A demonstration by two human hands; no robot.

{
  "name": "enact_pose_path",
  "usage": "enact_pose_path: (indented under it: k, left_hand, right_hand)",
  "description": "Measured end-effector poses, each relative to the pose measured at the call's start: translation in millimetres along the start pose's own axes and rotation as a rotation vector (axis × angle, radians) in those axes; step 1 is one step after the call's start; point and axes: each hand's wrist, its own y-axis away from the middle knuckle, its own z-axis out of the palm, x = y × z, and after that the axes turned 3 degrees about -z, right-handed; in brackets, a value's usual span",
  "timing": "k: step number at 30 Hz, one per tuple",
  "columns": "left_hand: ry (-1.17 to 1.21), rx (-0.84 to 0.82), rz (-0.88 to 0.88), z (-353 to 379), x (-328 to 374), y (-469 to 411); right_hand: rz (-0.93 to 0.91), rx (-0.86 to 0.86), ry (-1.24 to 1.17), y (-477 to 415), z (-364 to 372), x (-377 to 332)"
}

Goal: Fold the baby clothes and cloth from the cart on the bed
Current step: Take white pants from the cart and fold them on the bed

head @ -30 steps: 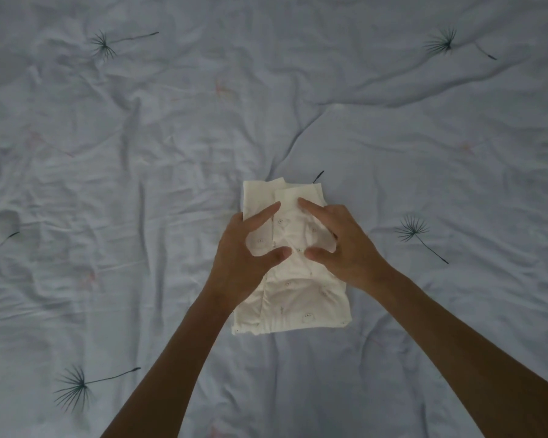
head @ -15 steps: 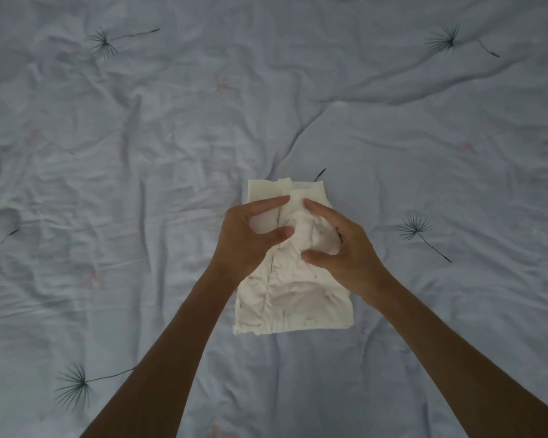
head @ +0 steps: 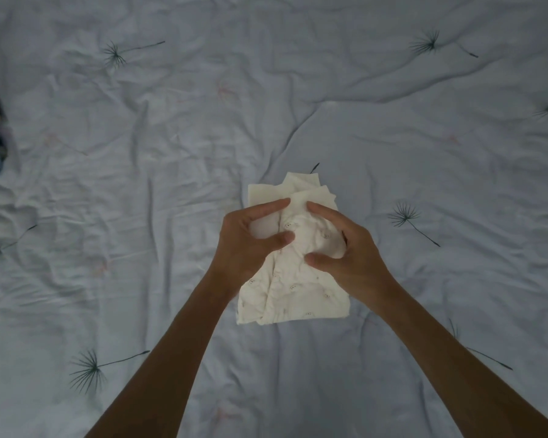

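On wrinkled bedsheet (head: pixel 171 153), cream baby garment (head: pixel 291 298), partly folded, faintly printed

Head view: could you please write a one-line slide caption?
Left hand and right hand pinch a cream baby garment lying on the grey dandelion-print bedsheet.

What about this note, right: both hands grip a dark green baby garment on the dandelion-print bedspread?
Wrong colour: in the head view the baby garment is cream, not dark green. The left hand and right hand do grip it on the dandelion-print bedspread.
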Motion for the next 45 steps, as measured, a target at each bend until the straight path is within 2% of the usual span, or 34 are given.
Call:
enact_pose_path:
  k: [5,12,20,31,35,45]
  left_hand:
    - [0.065,-0.010,0.001,3.7,2.0,21.9]
    - [0.063,-0.041,0.004,7.7,-4.9,46.1]
    - [0.057,-0.071,-0.066,7.8,-19.2,71.2]
    - [0.057,-0.082,-0.122,1.6,-53.5,102.6]
    - [0.030,-0.128,-0.133,3.5,-66.1,113.7]
    - [-0.021,-0.128,-0.151,7.9,-107.3,139.6]
  right_hand:
    - [-0.040,0.054,0.115,21.7,4.5,-3.1]
    - [-0.126,0.079,0.134,54.1,9.9,-8.0]
    - [0.047,0.071,-0.021,81.3,12.8,1.6]
    - [0.111,0.052,-0.118,113.0,31.6,17.3]
    - [0.120,0.080,-0.102,132.1,37.3,25.9]
    - [0.181,0.087,-0.106,175.1,56.5,52.7]
